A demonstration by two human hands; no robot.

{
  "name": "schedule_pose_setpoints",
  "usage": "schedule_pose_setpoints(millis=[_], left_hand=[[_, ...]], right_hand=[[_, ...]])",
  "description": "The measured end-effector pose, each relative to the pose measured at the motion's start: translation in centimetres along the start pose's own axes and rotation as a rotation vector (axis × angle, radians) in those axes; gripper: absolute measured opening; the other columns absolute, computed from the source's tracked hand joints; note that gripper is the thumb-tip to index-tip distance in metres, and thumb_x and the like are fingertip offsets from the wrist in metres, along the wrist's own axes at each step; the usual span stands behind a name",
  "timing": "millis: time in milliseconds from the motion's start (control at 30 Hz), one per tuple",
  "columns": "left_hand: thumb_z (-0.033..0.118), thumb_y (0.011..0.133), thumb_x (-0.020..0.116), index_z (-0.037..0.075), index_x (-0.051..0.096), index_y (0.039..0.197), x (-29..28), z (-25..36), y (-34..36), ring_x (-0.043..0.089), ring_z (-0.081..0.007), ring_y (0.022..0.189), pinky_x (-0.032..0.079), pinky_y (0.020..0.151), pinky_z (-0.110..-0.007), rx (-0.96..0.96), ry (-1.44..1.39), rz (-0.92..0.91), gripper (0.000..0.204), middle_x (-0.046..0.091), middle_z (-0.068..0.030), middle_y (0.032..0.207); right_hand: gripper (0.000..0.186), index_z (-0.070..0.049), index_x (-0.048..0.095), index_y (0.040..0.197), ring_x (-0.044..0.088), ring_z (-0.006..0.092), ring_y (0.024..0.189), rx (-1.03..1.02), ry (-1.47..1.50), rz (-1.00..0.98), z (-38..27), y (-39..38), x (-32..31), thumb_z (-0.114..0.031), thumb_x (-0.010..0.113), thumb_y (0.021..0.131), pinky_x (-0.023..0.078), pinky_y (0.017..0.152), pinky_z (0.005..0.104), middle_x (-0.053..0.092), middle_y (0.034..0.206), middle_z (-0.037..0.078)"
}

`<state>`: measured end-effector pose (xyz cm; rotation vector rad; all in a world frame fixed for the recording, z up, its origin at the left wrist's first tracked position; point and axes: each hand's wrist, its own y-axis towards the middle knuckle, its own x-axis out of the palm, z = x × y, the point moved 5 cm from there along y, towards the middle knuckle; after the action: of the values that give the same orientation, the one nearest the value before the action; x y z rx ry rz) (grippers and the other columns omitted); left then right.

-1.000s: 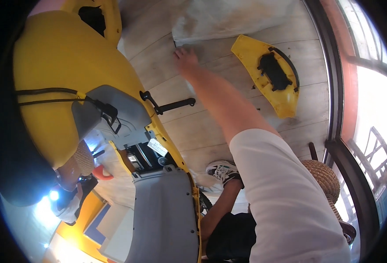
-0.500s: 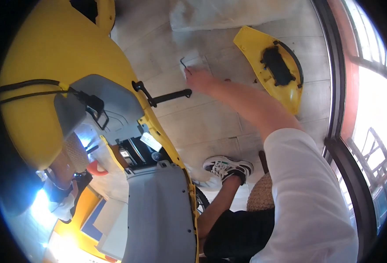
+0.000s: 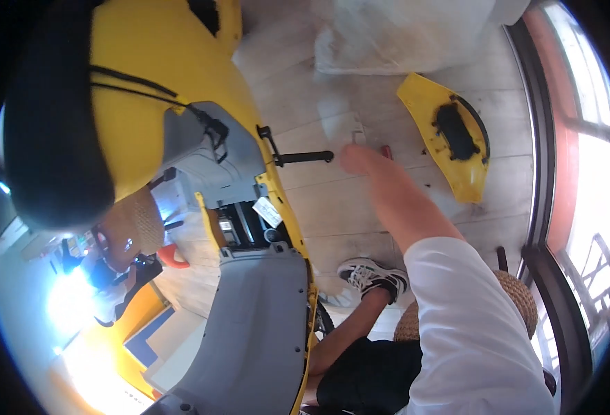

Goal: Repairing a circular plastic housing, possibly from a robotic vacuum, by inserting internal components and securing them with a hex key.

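Note:
My right hand [image 3: 357, 158] reaches out low over the floor, its fingers curled closed. A thin bent rod, seemingly an L-shaped hex key [image 3: 358, 133], juts from the fingers; it shows only faintly. Just right of the hand lies a small red object [image 3: 386, 151], partly covered by the wrist. To the left stands a yellow scooter [image 3: 180, 62] with a grey inner panel [image 3: 256, 318] and an uncovered compartment [image 3: 246, 225]. Its black footrest [image 3: 306, 158] sticks out toward my hand without touching it. My left hand is out of view.
A detached yellow body panel [image 3: 422, 104] with a black part lies on the floor at right. Translucent plastic sheeting [image 3: 401, 41] sits at the far side. A dark door frame [image 3: 536, 138] borders the right. Another person [image 3: 122, 283] is beyond the scooter; a woven stool [image 3: 515, 297] is near me.
The view has shifted, so the scene sits farther right and lower. My right hand has drawn back slightly from beyond the footrest, and the red object now shows beside it.

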<state>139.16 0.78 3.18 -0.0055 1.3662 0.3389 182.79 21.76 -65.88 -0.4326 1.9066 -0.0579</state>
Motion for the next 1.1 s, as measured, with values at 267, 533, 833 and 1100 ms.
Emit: schedule_pose_setpoints(millis=[267, 533, 833, 1100], left_hand=[[0.03, 0.099, 0.072, 0.013, 0.001, 0.156, -4.8, -0.6, -2.7, 0.046, -0.0337, 0.129, 0.051, 0.104, -0.049, -0.022, -0.071, 0.107, 0.093, 0.029, -0.0268, 0.152], [0.021, 0.1, 0.069, 0.008, 0.005, 0.158, -2.4, 7.7, -4.1, 0.041, -0.032, 0.133, 0.041, 0.111, -0.048, -0.047, -0.259, 0.162, 0.088, 0.028, -0.0221, 0.155], [0.02, 0.094, 0.077, 0.0, 0.036, 0.158, -8.5, 5.6, -10.0, 0.033, -0.0417, 0.15, 0.043, 0.115, -0.05, 0.111, 0.009, -0.041, 0.079, 0.025, -0.0259, 0.167], [0.024, 0.094, 0.075, -0.005, 0.057, 0.141, -9.9, -12.4, -26.9, 0.048, -0.0428, 0.138, 0.044, 0.111, -0.046, 0.014, 0.036, -0.055, 0.058, 0.062, -0.027, 0.137]], right_hand=[[0.022, 0.003, 0.071, 0.099, 0.073, 0.0391, 0.082, -0.242, -0.246, 0.008, -8.9, -3.7, -5.6, -0.012, 0.061, 0.087, 0.058, 0.072, 0.0501, 0.074, 0.089, 0.021], [0.022, 0.003, 0.072, 0.093, 0.073, 0.0405, 0.079, -0.368, 0.195, 0.239, -21.6, -11.0, -11.4, -0.015, 0.066, 0.082, 0.059, 0.066, 0.05, 0.072, 0.088, 0.022], [0.017, -0.004, 0.069, 0.091, 0.073, 0.0381, 0.078, -1.137, 0.278, 0.035, -40.0, -28.7, -26.3, -0.02, 0.062, 0.087, 0.057, 0.064, 0.0506, 0.072, 0.081, 0.018], [0.011, -0.006, 0.06, 0.092, 0.071, 0.0368, 0.082, -1.439, 0.423, 0.244, -52.3, -38.2, -36.4, -0.015, 0.064, 0.086, 0.055, 0.069, 0.0488, 0.068, 0.082, 0.016]])
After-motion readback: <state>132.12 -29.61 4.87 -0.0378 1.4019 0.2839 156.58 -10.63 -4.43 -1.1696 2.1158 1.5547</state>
